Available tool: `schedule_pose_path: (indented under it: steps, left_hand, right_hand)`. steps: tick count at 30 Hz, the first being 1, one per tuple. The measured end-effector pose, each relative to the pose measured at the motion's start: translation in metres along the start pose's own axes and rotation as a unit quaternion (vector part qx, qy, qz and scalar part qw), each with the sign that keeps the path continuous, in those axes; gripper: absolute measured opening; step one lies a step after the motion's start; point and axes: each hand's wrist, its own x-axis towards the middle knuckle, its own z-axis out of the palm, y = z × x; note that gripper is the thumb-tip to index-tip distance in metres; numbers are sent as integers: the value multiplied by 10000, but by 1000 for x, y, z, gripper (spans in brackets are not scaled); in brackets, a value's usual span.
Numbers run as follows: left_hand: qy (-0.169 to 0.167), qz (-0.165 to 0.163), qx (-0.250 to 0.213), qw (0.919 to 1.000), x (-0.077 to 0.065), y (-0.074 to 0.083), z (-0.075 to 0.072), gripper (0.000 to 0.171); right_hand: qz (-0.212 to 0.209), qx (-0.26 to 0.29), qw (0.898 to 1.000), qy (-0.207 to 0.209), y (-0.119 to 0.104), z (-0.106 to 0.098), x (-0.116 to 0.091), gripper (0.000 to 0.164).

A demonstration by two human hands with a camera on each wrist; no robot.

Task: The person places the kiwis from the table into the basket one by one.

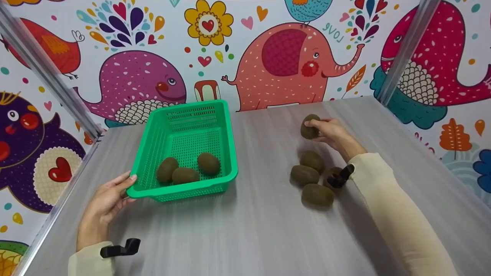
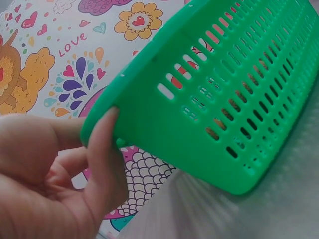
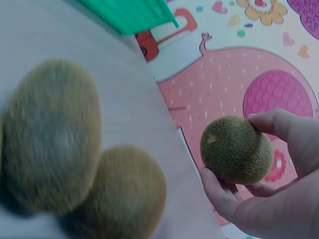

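Observation:
My left hand (image 1: 109, 197) pinches the near left corner of a green plastic basket (image 1: 232, 153) by its rim, and in the left wrist view the fingers close over that rim. Three brown kiwis lie inside the basket, one kiwi (image 1: 209, 164) a little apart from the other two. At the right, my right hand (image 1: 334, 134) holds a kiwi (image 3: 237, 150) between thumb and fingers, above the table. Below that hand a group of several kiwis (image 1: 317, 195) sits on the table, one of them partly hidden behind the black wrist mount.
The grey table (image 1: 261, 237) runs back to a wall (image 1: 215, 69) printed with cartoon animals. Metal posts (image 1: 408, 50) stand at the corners. Between the basket and the loose kiwis lies a stretch of bare tabletop.

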Motion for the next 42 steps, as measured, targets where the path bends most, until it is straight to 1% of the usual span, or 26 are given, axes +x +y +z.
schedule_pose_path:
  steps: [4,11,17,22,24,31,42]
  left_hand:
    - [39,-15,-6,10000,0,1,0,76]
    - [118,-35,-95,9999,0,0,0,76]
    - [84,-29,-32,10000,0,0,-1,75]
    - [56,-25,-65,10000,1,0,0,76]
    - [50,-32,-94,9999,2,0,0,76]
    - [33,-26,84,10000,0,0,0,70]
    - [-7,-49,21,10000,0,0,0,71]
  right_hand:
    - [8,244,9996,-102,-8,9,-4,78]
    - [-126,258,9995,-144,-20,22,-9,77]
    - [-347,137,9993,-103,-33,35,-12,67]
    - [-428,85,9990,-72,-45,48,-16,65]
    - [-454,51,9989,-129,-49,53,-18,65]
    - [-625,-74,9969,-472,-61,75,-27,66]
    - [-687,-587,9940,-623,-74,117,-33,62]
